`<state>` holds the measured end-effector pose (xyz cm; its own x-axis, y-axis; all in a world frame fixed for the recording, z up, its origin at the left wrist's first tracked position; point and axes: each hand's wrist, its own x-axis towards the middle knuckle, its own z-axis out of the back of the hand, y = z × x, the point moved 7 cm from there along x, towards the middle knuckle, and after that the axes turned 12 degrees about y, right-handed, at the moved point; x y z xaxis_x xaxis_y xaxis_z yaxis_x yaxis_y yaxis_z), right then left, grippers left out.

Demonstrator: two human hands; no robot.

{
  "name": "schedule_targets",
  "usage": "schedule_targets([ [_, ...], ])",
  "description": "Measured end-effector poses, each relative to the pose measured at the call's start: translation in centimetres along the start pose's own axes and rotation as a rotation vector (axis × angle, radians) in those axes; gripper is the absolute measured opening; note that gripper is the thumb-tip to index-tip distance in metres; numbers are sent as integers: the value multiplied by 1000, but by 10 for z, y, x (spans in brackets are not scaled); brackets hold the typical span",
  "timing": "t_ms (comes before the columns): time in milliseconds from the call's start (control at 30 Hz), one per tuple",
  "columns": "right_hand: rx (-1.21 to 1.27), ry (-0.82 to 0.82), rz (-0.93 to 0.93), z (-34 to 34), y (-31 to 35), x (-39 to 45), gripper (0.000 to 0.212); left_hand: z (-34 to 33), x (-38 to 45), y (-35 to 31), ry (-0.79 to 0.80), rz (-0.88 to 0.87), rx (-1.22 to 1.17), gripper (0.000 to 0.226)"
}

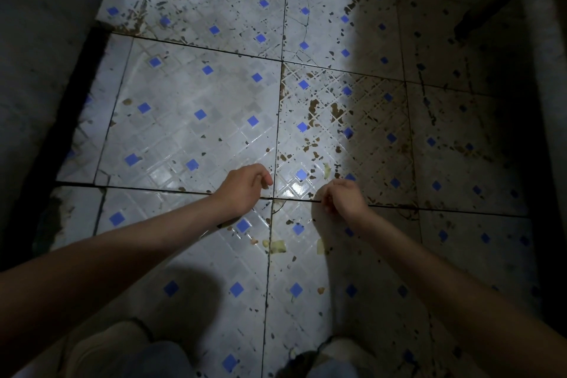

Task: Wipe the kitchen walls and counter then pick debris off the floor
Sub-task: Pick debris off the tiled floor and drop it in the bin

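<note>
1. Head view, looking down: the right hand [343,198] is held low over the floor [196,120] with its fingers curled in a grip; something small and dark seems to be pinched at the fingertips, though what it is cannot be told.
2. The left hand [242,187] is held just beside it, fingers loosely curled, and nothing is seen in its grip.
3. Debris is found close around both hands: a pale scrap [327,169] lies just beyond the right hand, and nearer the person a larger pale piece [277,246], a small bit [265,243] touching it, and another pale scrap [320,246] are seen. Four pale pieces are thus counted; a brownish crumb [321,290] lies nearer still.
4. Many dark and brown specks are scattered over the tiles, thickest to the right; whether they are loose or stuck-on stains cannot be told.
5. The floor stage is judged to be under way and far from done, since several pieces remain. Walls and counter are not shown, so their wiping cannot be checked.
6. Two pale shoes [104,347] are seen at the bottom edge.
</note>
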<state>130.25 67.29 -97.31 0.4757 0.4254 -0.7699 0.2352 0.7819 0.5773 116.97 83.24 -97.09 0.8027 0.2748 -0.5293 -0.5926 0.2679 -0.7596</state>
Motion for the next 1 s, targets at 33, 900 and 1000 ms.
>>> schedule_targets([
  [33,54,13,-23,-1,1,-2,32,0,0,1,0,7,-14,30],
  [900,-310,-207,155,23,31,16,34,6,-23,19,-22,56,9,15],
  [1000,-349,-197,152,22,30,20,25,6,-26,17,-34,39,16,17],
])
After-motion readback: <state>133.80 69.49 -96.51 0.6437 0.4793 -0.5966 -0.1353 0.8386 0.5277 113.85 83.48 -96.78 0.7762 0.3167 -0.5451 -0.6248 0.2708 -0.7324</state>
